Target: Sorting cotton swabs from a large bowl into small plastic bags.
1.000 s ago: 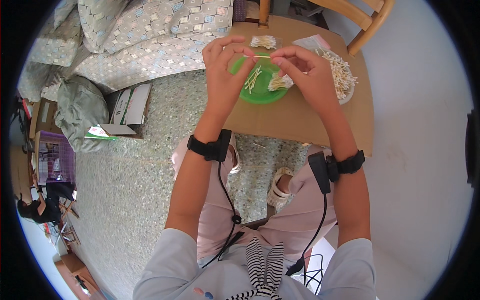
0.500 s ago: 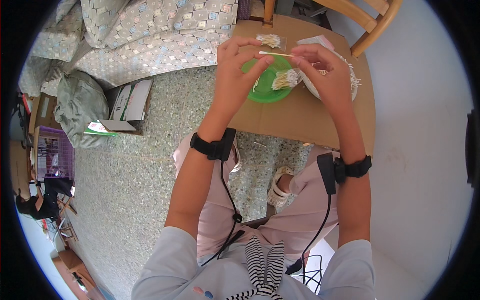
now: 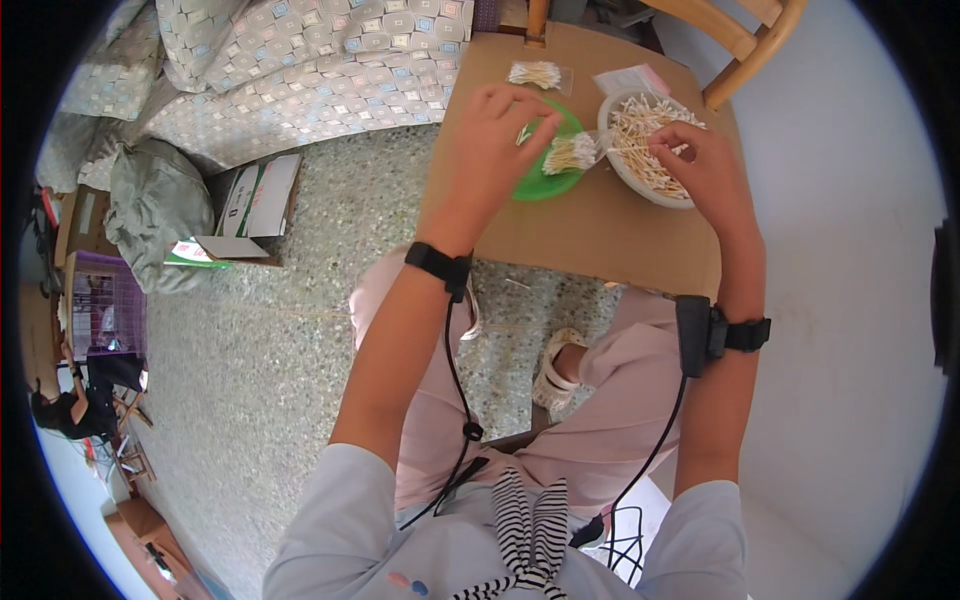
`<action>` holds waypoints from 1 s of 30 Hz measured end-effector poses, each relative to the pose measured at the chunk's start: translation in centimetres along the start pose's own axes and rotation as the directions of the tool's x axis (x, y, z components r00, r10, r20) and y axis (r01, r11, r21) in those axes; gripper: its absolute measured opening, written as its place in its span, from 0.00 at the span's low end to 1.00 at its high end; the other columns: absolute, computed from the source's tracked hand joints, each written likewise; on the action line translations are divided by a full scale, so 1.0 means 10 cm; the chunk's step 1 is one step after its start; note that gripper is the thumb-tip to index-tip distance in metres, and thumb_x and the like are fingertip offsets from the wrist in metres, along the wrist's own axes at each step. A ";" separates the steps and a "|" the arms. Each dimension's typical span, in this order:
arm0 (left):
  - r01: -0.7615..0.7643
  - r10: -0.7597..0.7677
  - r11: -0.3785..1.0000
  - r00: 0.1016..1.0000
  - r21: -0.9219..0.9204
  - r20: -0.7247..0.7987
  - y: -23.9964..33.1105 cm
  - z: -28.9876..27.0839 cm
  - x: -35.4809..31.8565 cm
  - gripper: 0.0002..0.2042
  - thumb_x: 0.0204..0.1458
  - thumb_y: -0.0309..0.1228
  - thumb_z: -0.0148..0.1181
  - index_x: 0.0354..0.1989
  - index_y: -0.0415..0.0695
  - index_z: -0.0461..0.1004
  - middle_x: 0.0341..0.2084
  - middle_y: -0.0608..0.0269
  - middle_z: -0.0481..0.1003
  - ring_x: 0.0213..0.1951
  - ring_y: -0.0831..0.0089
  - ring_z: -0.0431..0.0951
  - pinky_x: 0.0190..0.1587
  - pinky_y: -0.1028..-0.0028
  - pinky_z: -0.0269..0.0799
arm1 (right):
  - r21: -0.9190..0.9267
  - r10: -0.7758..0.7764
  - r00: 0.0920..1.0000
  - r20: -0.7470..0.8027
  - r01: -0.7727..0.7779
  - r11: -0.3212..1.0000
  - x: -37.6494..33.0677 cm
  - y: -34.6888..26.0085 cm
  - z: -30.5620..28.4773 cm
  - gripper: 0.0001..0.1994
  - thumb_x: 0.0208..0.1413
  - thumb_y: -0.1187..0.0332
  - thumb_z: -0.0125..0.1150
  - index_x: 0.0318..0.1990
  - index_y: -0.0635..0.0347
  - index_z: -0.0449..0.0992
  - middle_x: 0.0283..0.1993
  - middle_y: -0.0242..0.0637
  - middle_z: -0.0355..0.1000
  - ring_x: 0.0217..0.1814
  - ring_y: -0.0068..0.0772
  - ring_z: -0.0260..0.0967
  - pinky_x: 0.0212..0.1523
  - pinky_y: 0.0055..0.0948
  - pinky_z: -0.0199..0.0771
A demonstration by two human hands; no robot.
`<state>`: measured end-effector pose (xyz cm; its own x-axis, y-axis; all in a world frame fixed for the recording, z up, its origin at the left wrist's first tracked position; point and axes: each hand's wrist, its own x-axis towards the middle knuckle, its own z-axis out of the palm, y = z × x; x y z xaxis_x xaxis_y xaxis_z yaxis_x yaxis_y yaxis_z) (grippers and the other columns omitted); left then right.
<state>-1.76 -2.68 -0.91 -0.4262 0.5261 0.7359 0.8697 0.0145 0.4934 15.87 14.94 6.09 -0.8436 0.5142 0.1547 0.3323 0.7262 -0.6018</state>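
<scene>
My right hand point(image 3: 705, 170) is over a white bowl point(image 3: 612, 172) heaped with loose cotton swabs point(image 3: 640, 125). Its thumb and forefinger are pinched at the swabs, apparently on one cotton swab; the fingertips partly hide it. My left hand point(image 3: 490, 145) hovers above the left side of a green bowl point(image 3: 545, 187), its fingers loosely curved and the thumb apart, with nothing visible between them. A clear bag of cotton swabs point(image 3: 570, 154) lies over the green bowl's right side. A few swabs point(image 3: 523, 135) show in that bowl beside my left thumb.
A brown cardboard sheet point(image 3: 600, 235) bears the bowls. At its far side lie another bag of swabs point(image 3: 535, 74) and a flat clear packet point(image 3: 635, 80). A wooden chair point(image 3: 735, 45) stands behind. Patterned cloth point(image 3: 300, 80) hangs at the left, above an open carton point(image 3: 262, 200).
My hands have moved apart. The right one has gone from the cotton swab held up between both hands down to the white bowl; that swab is no longer seen between them.
</scene>
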 end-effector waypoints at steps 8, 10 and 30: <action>0.024 -0.017 0.996 0.997 -0.081 0.077 0.10 0.23 -0.04 0.08 0.50 0.32 0.66 0.31 0.39 0.78 0.31 0.60 0.77 0.36 0.63 0.75 0.41 0.66 0.70 | -0.142 -0.036 0.999 -0.028 0.032 0.989 0.09 0.04 0.26 0.09 0.52 0.60 0.61 0.37 0.53 0.80 0.33 0.35 0.78 0.36 0.38 0.76 0.36 0.34 0.74; 0.041 -0.036 0.997 0.997 -0.069 0.070 0.11 0.23 -0.05 0.09 0.50 0.32 0.66 0.31 0.39 0.78 0.30 0.59 0.77 0.34 0.63 0.76 0.39 0.66 0.71 | -0.171 -0.046 0.999 -0.006 0.044 0.984 0.13 0.03 0.35 0.09 0.53 0.61 0.61 0.36 0.52 0.80 0.35 0.34 0.79 0.38 0.40 0.77 0.37 0.36 0.74; 0.500 -0.388 0.810 0.849 -0.307 0.358 -0.06 0.36 -0.13 0.13 0.54 0.40 0.63 0.35 0.41 0.79 0.20 0.61 0.74 0.23 0.73 0.72 0.28 0.72 0.67 | 0.108 -0.014 0.999 0.042 0.010 0.994 0.26 0.09 0.79 0.12 0.55 0.60 0.61 0.44 0.51 0.82 0.33 0.38 0.79 0.37 0.39 0.77 0.38 0.35 0.74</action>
<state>-0.86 -0.35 -3.82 -0.6107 0.7454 0.2674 0.4153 0.0139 0.9096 10.63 13.37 -0.20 -0.8654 0.4840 0.1298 0.2766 0.6773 -0.6817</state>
